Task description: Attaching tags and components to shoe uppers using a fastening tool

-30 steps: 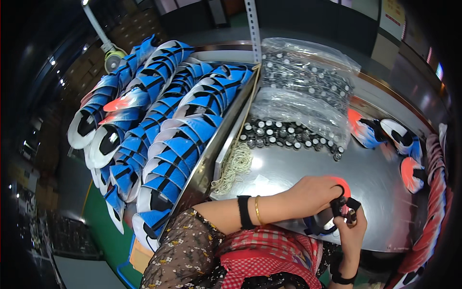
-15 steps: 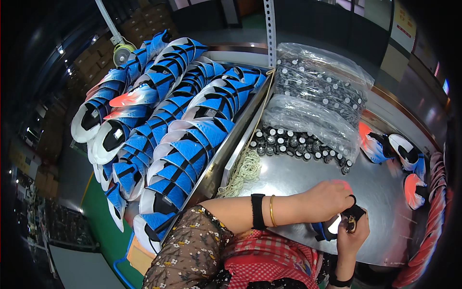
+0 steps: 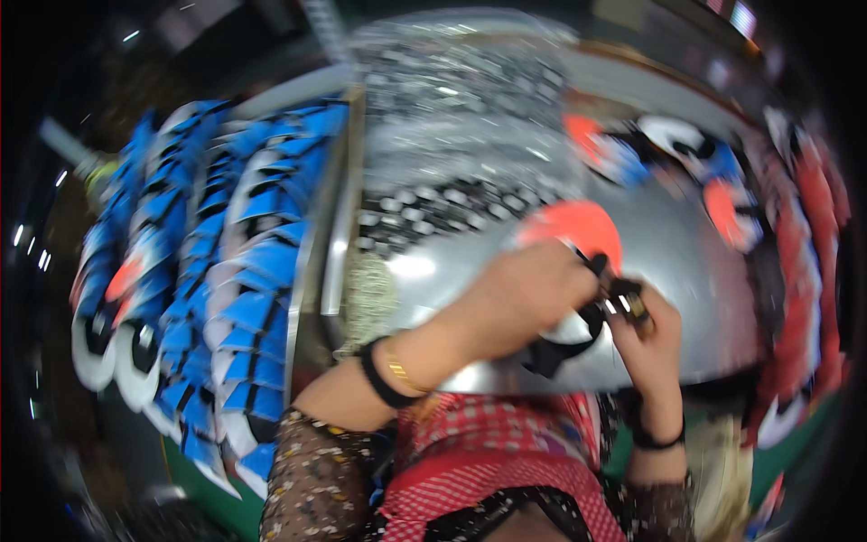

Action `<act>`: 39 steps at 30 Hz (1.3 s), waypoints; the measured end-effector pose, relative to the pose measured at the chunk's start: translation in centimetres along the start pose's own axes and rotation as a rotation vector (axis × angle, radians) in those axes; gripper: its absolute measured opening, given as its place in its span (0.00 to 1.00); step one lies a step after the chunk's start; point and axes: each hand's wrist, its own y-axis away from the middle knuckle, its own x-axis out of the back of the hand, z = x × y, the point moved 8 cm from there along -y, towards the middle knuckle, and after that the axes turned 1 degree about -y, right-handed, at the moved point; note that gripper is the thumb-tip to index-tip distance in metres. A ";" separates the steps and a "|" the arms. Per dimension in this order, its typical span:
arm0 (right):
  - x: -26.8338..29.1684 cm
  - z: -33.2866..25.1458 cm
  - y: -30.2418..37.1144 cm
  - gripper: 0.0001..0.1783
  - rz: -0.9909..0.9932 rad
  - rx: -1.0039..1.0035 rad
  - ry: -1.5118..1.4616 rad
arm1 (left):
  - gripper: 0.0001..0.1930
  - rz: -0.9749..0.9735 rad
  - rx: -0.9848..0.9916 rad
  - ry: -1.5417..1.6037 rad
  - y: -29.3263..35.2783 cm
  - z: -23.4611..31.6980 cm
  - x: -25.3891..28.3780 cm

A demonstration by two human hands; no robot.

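Blurred by motion, a shoe upper point(image 3: 591, 230) with a coral end lies on the metal table under my hands. Its white and black parts show below my left hand. My left hand point(image 3: 542, 285) reaches across from the left, closed, its fingertips pinching a black strip point(image 3: 593, 266) at the upper. Close by on the right, my right hand point(image 3: 652, 339) is closed around a small dark thing point(image 3: 629, 303) with a shiny brass-coloured part; its kind is too blurred to tell. The fingertips of both hands almost meet.
Rows of nested blue-and-white shoe uppers point(image 3: 262, 271) fill a rack on the left. Clear plastic bags point(image 3: 461, 99) and small black pieces with white discs point(image 3: 433, 212) lie at the back. Pale cord point(image 3: 368, 294) sits beside them. Coral-and-blue uppers point(image 3: 727, 212) lie far right, by red stacked ones point(image 3: 795, 271).
The view has swung right, so the rack and table appear further left. Both hands remain close together at the shoe upper, and more of its coral end shows now.
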 end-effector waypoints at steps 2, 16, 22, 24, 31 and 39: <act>0.3 -0.3 -0.6 0.12 0.036 -0.074 -0.121 | 0.08 0.101 -0.033 -0.019 -0.6 0.0 0.6; 0.5 -1.9 1.7 0.25 0.171 0.283 0.370 | 0.08 -0.004 -0.029 -0.062 -1.5 1.4 -1.2; 1.1 -1.7 1.1 0.23 0.319 0.347 0.226 | 0.18 -0.001 0.191 0.161 -1.7 -0.7 -0.7; 2.4 1.9 2.1 0.17 0.445 -0.009 -0.130 | 0.27 0.327 0.239 0.295 -2.6 -0.7 3.3; 3.4 5.0 2.5 0.18 0.748 0.229 -0.458 | 0.27 -0.126 0.598 1.257 -3.0 -1.4 -2.2; -0.4 7.1 -0.6 0.14 0.541 -0.133 -0.618 | 0.20 -0.085 0.397 0.834 -3.1 -5.1 1.1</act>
